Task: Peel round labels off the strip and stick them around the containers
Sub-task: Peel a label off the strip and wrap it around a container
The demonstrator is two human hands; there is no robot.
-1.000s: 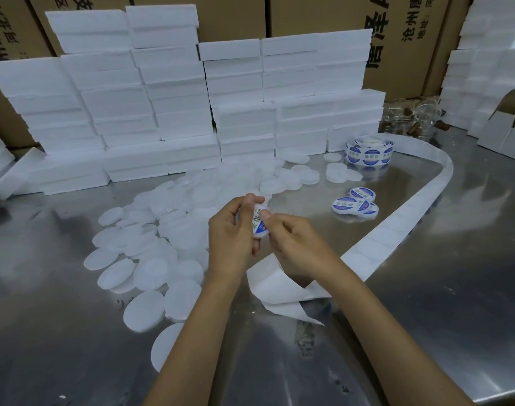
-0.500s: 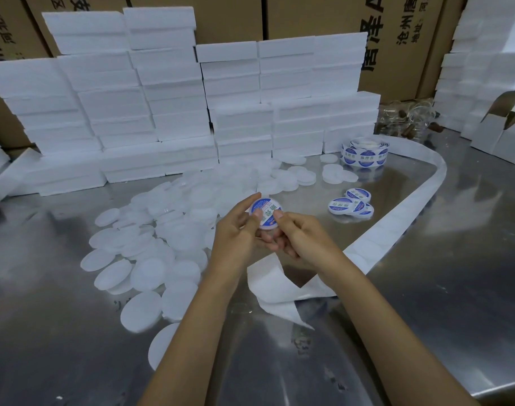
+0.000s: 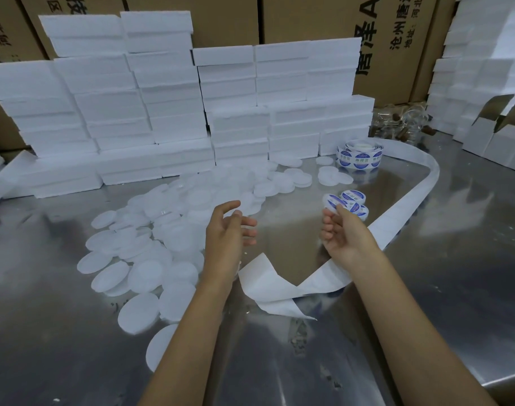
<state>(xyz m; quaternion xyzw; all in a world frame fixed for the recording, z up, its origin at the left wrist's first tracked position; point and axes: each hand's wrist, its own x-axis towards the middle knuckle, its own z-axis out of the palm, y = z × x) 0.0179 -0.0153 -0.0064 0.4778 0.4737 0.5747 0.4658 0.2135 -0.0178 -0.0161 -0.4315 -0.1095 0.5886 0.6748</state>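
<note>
Hands apart now; labelled container (image 3: 331, 202) pinched at right hand (image 3: 342, 235) fingertips.

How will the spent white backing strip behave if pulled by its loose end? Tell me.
The backing strip likely handles floppy and light: its end curls and folds on the metal table. It probably slides easily on that shiny surface. Pulled, its long loop may drag sideways.

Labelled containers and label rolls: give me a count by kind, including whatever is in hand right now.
Held labelled container, in the grip of the right hand: 1
Set-down labelled containers, partly hidden by that hand: 3
Label roll: 1
Total: 5
</note>
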